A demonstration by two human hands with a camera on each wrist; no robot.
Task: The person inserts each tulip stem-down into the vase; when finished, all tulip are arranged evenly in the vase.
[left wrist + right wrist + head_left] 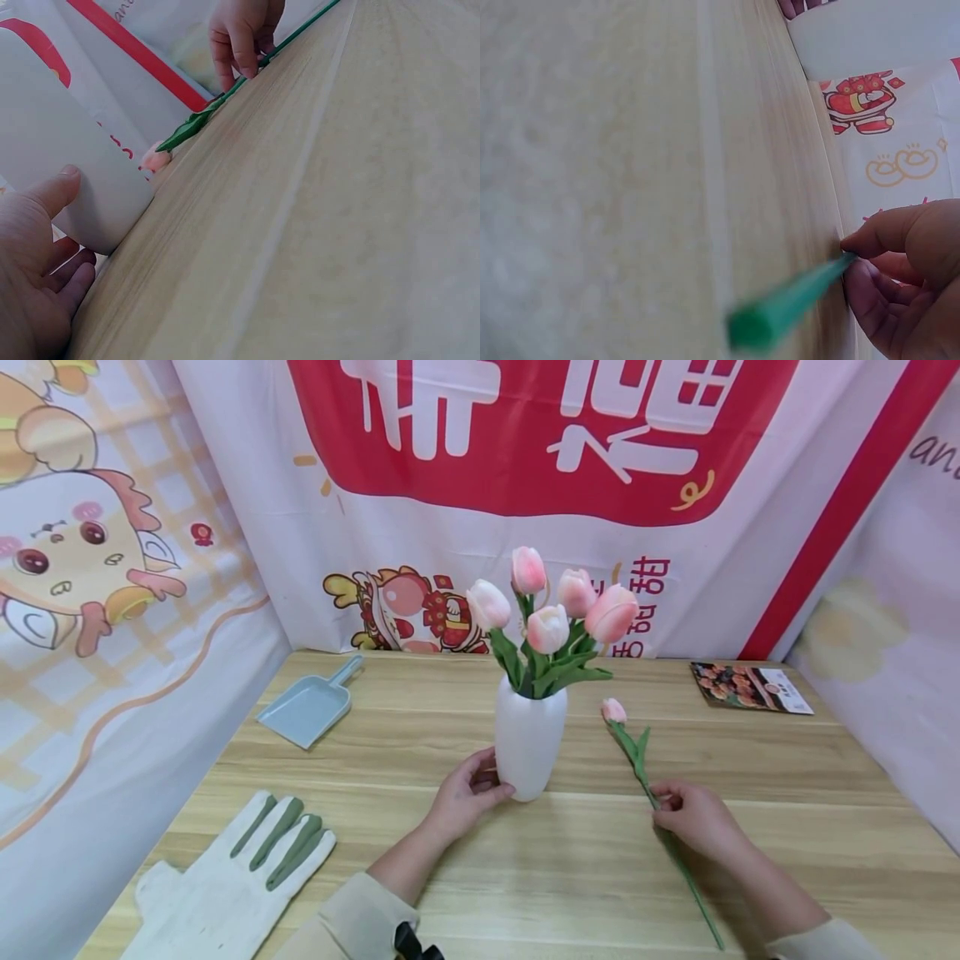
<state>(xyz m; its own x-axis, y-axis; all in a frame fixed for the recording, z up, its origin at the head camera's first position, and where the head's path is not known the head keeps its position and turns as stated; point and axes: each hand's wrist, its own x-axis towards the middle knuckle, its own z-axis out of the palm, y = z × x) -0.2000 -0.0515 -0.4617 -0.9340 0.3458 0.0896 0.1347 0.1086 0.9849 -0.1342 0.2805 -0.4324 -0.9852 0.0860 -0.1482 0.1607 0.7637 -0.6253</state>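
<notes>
A white vase [531, 747] stands upright on the wooden table, holding several pink and white tulips [547, 629] with green leaves. My left hand [463, 800] grips the vase low on its left side; in the left wrist view the thumb [60, 191] lies against the vase wall and the other fingers sit near its base. To the right of the vase, a single pink tulip [639, 758] lies along the tabletop, its bloom pointing away from me. Between thumb and fingers, my right hand [701, 822] pinches its green stem [791, 300], whose cut end looms blurred in the right wrist view.
At the left front lies a white and green glove [225, 885]. A light blue dustpan [307, 706] is at the back left, and a printed card [750, 687] at the back right. Printed cloth [420, 539] hangs along the table's back and side edges.
</notes>
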